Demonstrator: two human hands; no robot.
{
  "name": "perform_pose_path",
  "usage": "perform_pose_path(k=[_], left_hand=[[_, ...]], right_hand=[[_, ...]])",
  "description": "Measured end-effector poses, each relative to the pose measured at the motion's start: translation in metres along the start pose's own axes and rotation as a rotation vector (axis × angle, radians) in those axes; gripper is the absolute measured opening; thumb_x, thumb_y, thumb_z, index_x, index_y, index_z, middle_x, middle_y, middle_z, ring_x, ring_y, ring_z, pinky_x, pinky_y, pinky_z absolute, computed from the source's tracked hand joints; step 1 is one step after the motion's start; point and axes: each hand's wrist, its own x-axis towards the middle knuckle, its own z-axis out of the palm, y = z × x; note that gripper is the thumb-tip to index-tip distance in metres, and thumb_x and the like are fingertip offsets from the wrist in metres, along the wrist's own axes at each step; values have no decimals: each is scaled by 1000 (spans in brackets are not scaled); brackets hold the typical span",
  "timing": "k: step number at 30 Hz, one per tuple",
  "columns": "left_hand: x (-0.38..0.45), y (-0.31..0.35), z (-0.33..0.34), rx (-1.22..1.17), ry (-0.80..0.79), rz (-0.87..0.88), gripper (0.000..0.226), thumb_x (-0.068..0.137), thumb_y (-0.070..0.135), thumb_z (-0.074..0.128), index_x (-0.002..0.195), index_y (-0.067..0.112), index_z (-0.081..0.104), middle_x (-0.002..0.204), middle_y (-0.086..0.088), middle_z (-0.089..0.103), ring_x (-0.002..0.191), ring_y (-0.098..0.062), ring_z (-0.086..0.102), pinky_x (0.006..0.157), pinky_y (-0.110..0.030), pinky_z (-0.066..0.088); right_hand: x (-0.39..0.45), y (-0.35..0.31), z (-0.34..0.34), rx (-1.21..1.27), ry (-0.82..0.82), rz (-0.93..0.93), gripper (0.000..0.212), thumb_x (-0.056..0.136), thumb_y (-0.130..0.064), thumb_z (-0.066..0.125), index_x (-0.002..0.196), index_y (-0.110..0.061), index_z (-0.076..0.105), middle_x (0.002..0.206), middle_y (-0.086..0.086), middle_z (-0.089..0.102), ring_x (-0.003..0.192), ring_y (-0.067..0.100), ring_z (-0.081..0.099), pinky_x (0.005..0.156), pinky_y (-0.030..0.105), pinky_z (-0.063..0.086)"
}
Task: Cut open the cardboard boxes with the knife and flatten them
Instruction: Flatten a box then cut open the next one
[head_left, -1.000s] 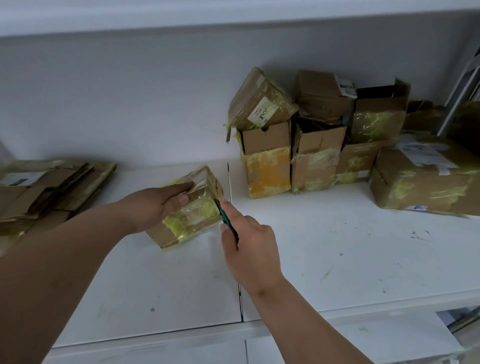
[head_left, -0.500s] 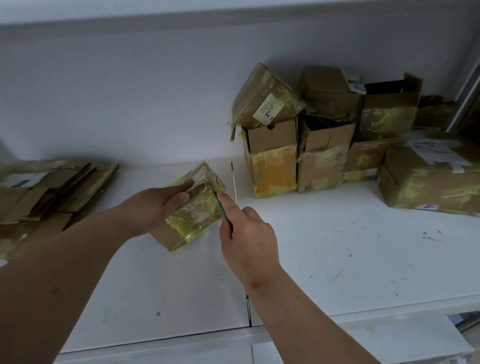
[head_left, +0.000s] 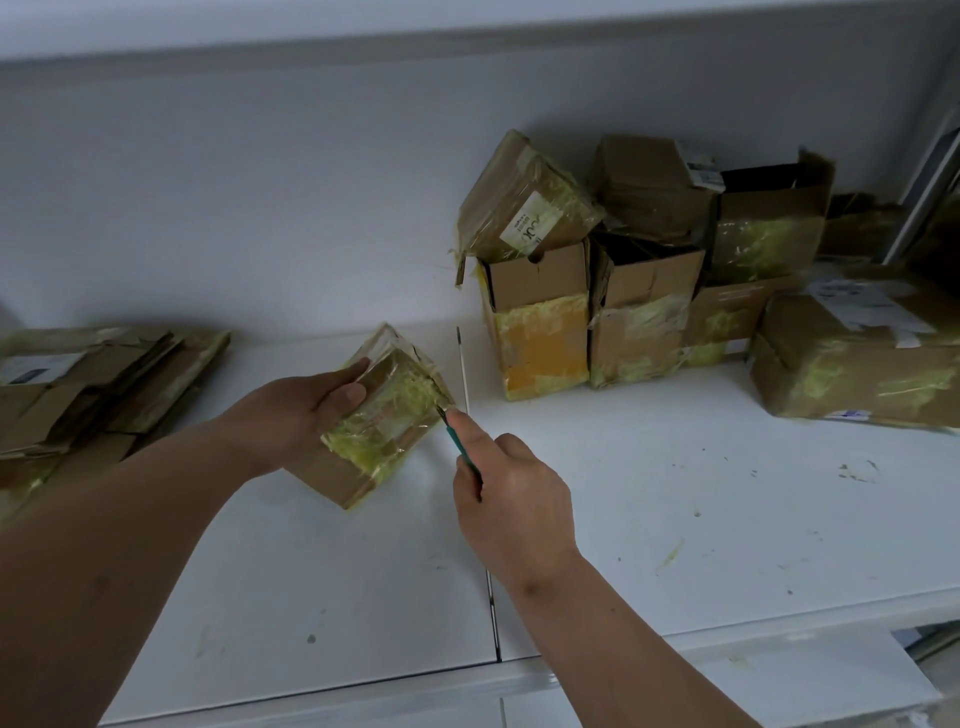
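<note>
Two hands on one box (head_left: 382, 415): left hand (head_left: 291, 410) grips its left side, tilted on bench (head_left: 675, 493); right hand (head_left: 511, 499) pinches knife (head_left: 460, 441), tip at box's right edge.

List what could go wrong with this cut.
1. The left hand grips the taped box close to the cut; if the knife in the right hand slips across the slick tape, it may reach those fingers.
2. The box is tilted up on an edge, so it might twist under blade pressure.
3. The stacked boxes just behind look unevenly piled; a jolt could topple the leaning top one.
</note>
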Motion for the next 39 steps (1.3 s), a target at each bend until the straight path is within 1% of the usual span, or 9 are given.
perform_pose_path(k=[5,9,13,17,23,31,33,35,39], left_hand=[[-2,0,2,18,6,-2,48,94,63,35,141,56,36,132,5,61,111,-18,59,91,-32,45],[-6,3,4,32,6,-2,51,93,68,35,143,54,34,136,4,58,117,-19,56,93,-31,42],[-6,2,6,45,5,-2,48,95,61,34,143,54,34,139,2,56,121,-20,54,95,-30,40],[-5,2,7,57,2,4,50,93,63,32,142,55,33,140,2,55,122,-21,54,93,-29,40],[-7,13,10,147,-4,39,45,97,59,31,143,55,30,148,5,48,135,-21,43,99,-28,34],[-5,20,18,216,-25,79,49,96,59,31,144,50,33,149,7,46,135,-21,43,104,-29,33],[-7,23,19,241,-18,94,47,99,55,32,145,49,33,150,11,43,137,-18,41,105,-27,31],[-9,25,21,253,-26,109,47,99,54,33,145,47,34,151,12,42,138,-16,39,106,-25,29],[-9,20,19,185,18,74,57,94,69,31,142,41,45,141,3,55,125,-21,52,99,-30,38]], right_hand=[[15,-13,-2,20,46,-60,47,89,-26,41,131,-29,63,68,-10,34,50,10,27,41,19,26],[20,-17,-2,-15,20,-61,50,87,-27,39,130,-31,63,68,-10,33,50,11,27,41,19,25],[20,-17,-2,-31,-21,-48,52,86,-28,37,132,-32,62,68,-10,33,49,11,27,41,19,26],[23,-15,-3,-46,-44,-13,52,82,-20,51,132,-31,62,67,-8,33,48,12,28,42,20,26],[15,-8,-10,-51,-113,14,52,84,-17,53,135,-29,59,66,-6,35,46,13,27,43,11,11],[1,0,-13,-76,-153,72,53,81,-19,51,131,-32,62,63,-8,33,44,13,27,41,12,8],[-4,3,-16,-98,-168,95,53,85,-20,49,135,-33,58,65,-7,36,47,16,32,39,18,17],[-7,5,-19,-97,-241,109,54,93,-20,45,144,-37,46,72,-3,42,57,21,42,50,27,32],[-13,11,-22,-98,-347,166,55,99,-21,41,149,-42,35,83,0,47,71,23,48,62,30,39]])
